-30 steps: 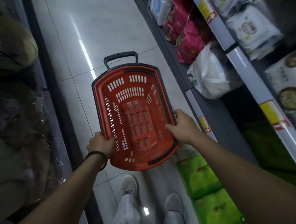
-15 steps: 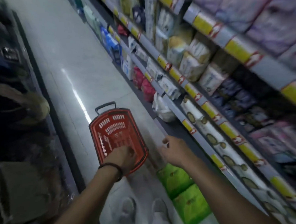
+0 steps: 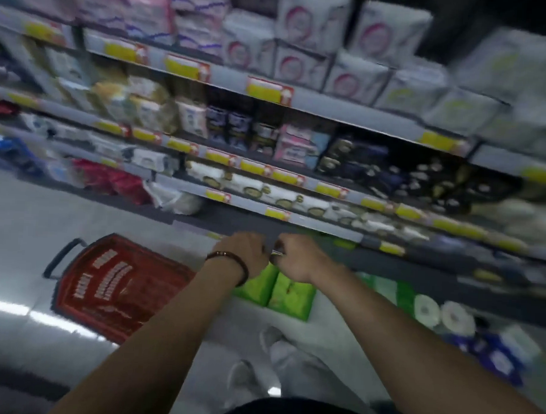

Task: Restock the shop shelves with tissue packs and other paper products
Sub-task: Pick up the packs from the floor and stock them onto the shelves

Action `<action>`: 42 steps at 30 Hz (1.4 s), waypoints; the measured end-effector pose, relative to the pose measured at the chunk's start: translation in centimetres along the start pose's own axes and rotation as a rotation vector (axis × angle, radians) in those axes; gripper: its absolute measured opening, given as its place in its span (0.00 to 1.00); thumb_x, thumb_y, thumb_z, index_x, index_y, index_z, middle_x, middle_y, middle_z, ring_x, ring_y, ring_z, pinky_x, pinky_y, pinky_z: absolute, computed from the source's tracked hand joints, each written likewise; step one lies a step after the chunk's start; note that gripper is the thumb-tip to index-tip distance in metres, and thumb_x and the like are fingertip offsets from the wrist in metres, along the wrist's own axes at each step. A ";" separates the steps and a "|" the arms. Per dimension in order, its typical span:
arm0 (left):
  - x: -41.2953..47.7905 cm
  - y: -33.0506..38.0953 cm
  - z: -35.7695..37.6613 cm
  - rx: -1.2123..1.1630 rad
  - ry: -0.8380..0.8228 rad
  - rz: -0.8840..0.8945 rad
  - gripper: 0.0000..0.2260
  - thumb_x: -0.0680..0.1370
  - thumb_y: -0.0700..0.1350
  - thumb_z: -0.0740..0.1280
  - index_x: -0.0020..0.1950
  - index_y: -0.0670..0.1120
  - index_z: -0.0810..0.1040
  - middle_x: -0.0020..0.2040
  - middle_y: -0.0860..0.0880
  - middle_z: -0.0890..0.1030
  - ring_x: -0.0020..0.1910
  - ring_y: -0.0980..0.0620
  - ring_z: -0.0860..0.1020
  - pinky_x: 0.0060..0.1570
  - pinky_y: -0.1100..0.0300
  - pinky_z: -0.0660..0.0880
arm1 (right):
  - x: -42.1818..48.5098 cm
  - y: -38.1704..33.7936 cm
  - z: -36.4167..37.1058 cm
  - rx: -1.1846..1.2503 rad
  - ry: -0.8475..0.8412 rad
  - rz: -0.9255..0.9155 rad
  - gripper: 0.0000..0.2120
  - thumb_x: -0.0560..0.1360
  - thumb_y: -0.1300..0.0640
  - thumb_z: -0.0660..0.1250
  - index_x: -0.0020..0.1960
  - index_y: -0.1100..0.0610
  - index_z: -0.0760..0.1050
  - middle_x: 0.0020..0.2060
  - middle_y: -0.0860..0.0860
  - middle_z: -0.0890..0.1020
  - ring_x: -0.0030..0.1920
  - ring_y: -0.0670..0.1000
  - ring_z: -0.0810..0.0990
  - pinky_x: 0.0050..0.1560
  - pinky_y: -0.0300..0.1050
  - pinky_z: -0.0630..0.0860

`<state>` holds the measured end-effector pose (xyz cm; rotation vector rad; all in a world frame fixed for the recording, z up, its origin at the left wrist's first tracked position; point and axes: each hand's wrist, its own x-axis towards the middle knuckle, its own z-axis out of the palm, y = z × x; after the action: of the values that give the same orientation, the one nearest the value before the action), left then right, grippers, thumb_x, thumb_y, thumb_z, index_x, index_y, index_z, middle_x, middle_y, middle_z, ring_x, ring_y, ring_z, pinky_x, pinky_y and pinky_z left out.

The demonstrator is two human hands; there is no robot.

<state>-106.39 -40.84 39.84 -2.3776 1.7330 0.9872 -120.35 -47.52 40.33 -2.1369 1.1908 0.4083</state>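
Motion blurs the head view. My left hand, with a dark band on its wrist, and my right hand meet knuckle to knuckle in front of the lowest shelf edge. Both have curled fingers, and a small pale glint shows between them; whether either holds something is unclear. Just below the hands, two green tissue packs stand on the floor. The red shopping basket lies on the floor to the left, apart from both hands, and looks empty.
Stocked shelves with yellow price tags fill the upper view. White toilet rolls and a purple pack sit low at the right. My white shoes stand on the pale tiled floor.
Both hands let go of the red basket, which now rests on the floor at the left. The hands came together above the green packs, and the view swung up toward the shelves.
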 end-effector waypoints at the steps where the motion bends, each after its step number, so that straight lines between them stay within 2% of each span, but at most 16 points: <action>1: 0.0 1.3 0.5 0.016 -0.024 0.036 0.16 0.85 0.53 0.58 0.68 0.49 0.77 0.66 0.43 0.80 0.62 0.41 0.79 0.60 0.49 0.77 | -1.1 1.6 -0.2 0.037 0.021 0.041 0.13 0.82 0.48 0.69 0.60 0.56 0.78 0.58 0.57 0.83 0.57 0.60 0.82 0.54 0.52 0.81; 4: -0.2 4.5 1.8 0.066 -0.068 0.109 0.14 0.85 0.52 0.58 0.65 0.49 0.77 0.65 0.44 0.80 0.61 0.42 0.79 0.61 0.48 0.78 | -4.2 6.1 -0.6 0.103 0.068 0.144 0.16 0.82 0.48 0.69 0.64 0.57 0.79 0.61 0.58 0.83 0.60 0.60 0.82 0.59 0.52 0.80; 8: -0.1 8.9 3.8 0.163 -0.116 0.186 0.16 0.85 0.55 0.59 0.68 0.50 0.76 0.70 0.45 0.77 0.67 0.43 0.76 0.64 0.49 0.75 | -8.0 11.5 -0.7 0.181 0.119 0.261 0.21 0.83 0.48 0.70 0.71 0.57 0.78 0.67 0.58 0.82 0.66 0.60 0.80 0.64 0.49 0.78; 13: 1.2 16.6 6.5 0.216 -0.186 0.251 0.19 0.84 0.56 0.59 0.70 0.48 0.76 0.71 0.44 0.77 0.68 0.43 0.75 0.67 0.50 0.74 | -12.5 18.8 -0.9 0.271 0.162 0.348 0.20 0.82 0.48 0.70 0.71 0.55 0.79 0.67 0.57 0.82 0.66 0.59 0.81 0.64 0.48 0.77; 19: 1.8 27.7 10.5 0.282 -0.212 0.266 0.20 0.85 0.57 0.58 0.70 0.48 0.77 0.69 0.45 0.78 0.65 0.43 0.77 0.65 0.50 0.75 | -16.8 29.6 -2.2 0.296 0.167 0.394 0.23 0.82 0.48 0.70 0.74 0.55 0.77 0.73 0.59 0.78 0.70 0.60 0.78 0.67 0.48 0.75; 26: 2.0 39.0 14.4 0.299 -0.235 0.310 0.19 0.85 0.56 0.57 0.71 0.49 0.75 0.70 0.46 0.77 0.66 0.44 0.77 0.65 0.51 0.75 | -20.4 39.6 -4.5 0.283 0.158 0.382 0.23 0.83 0.47 0.68 0.74 0.56 0.77 0.73 0.58 0.78 0.70 0.60 0.78 0.66 0.50 0.76; 31: 2.5 42.2 15.3 0.270 -0.266 0.365 0.17 0.84 0.57 0.60 0.70 0.52 0.75 0.70 0.48 0.78 0.66 0.45 0.77 0.65 0.50 0.75 | -21.5 43.7 -5.8 0.318 0.172 0.404 0.22 0.83 0.45 0.68 0.74 0.55 0.78 0.71 0.57 0.80 0.69 0.59 0.79 0.67 0.48 0.75; 36: 5.8 43.3 15.0 0.285 -0.302 0.397 0.19 0.85 0.56 0.59 0.72 0.49 0.74 0.70 0.45 0.77 0.66 0.44 0.77 0.65 0.50 0.76 | -21.7 46.3 -7.4 0.335 0.208 0.458 0.18 0.86 0.45 0.62 0.65 0.55 0.82 0.61 0.59 0.85 0.61 0.61 0.82 0.57 0.48 0.76; 42: 9.5 44.4 15.6 0.244 -0.320 0.402 0.16 0.84 0.56 0.61 0.67 0.50 0.78 0.67 0.46 0.79 0.63 0.43 0.78 0.63 0.50 0.76 | -20.7 48.1 -8.8 0.295 0.186 0.498 0.18 0.85 0.44 0.63 0.65 0.55 0.82 0.63 0.60 0.84 0.63 0.61 0.81 0.61 0.49 0.75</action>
<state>-150.48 -59.57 37.03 -1.6565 2.0947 1.0506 -172.35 -58.28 39.55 -1.6409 1.7770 0.2273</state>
